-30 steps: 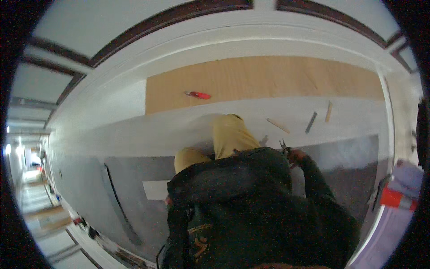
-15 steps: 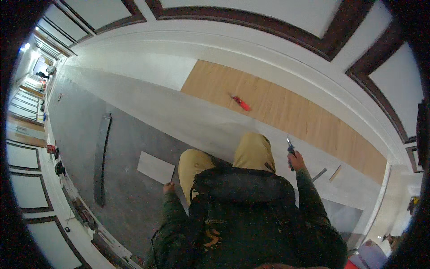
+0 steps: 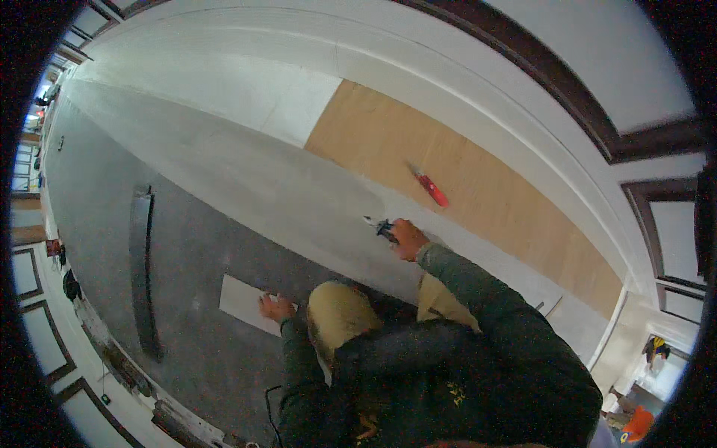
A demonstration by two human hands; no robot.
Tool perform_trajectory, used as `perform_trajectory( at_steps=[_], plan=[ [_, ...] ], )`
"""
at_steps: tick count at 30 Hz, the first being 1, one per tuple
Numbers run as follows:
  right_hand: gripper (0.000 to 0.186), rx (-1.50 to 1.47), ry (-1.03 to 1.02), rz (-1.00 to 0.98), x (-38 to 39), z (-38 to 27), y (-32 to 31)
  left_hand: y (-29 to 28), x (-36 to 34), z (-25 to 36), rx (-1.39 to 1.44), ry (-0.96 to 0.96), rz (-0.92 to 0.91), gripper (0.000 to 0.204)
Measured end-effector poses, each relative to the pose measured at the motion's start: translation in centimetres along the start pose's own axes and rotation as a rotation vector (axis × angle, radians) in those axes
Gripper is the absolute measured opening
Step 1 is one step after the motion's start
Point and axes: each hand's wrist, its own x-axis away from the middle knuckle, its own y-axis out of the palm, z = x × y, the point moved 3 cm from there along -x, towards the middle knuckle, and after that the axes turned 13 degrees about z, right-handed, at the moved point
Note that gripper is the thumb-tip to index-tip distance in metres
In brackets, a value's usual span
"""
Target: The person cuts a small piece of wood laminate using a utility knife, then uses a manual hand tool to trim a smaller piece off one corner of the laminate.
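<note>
A pale rectangular board piece (image 3: 243,300) lies on the dark grey floor left of my knees. My left hand (image 3: 277,307) rests over its right part, fingers spread on the surface. My right hand (image 3: 408,240) is closed around a pair of pliers (image 3: 384,228) with dark handles and a silver tip, held above the light grey sheet (image 3: 299,187) in front of my knees. What the jaws do is too small to make out. Beyond that hand, a red-handled knife (image 3: 431,190) lies on the wood-look flooring (image 3: 478,179).
A long dark strip (image 3: 142,269) lies on the grey floor to the left. White panelled wall (image 3: 553,67) with dark trim runs along the far side. Thin offcuts (image 3: 553,306) lie right of my right arm. An orange object (image 3: 638,424) stands at the lower right.
My right hand has swung left with the pliers, from beside the right knee to ahead of the knees. My left hand has moved from the board piece's corner further onto it.
</note>
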Motion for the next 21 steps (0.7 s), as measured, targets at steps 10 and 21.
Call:
perform_trajectory(
  at_steps=[10, 21],
  plan=[
    [0.047, -0.047, -0.276, 0.135, -15.1, -6.8, 3.3, 9.5, -17.7, 19.5, 0.174, 0.153, 0.214, 0.052],
    [0.048, 0.015, -0.454, 0.360, -34.1, -12.3, 2.3, 9.4, -16.7, 23.0, -0.061, 0.008, -0.015, 0.052]
  ],
)
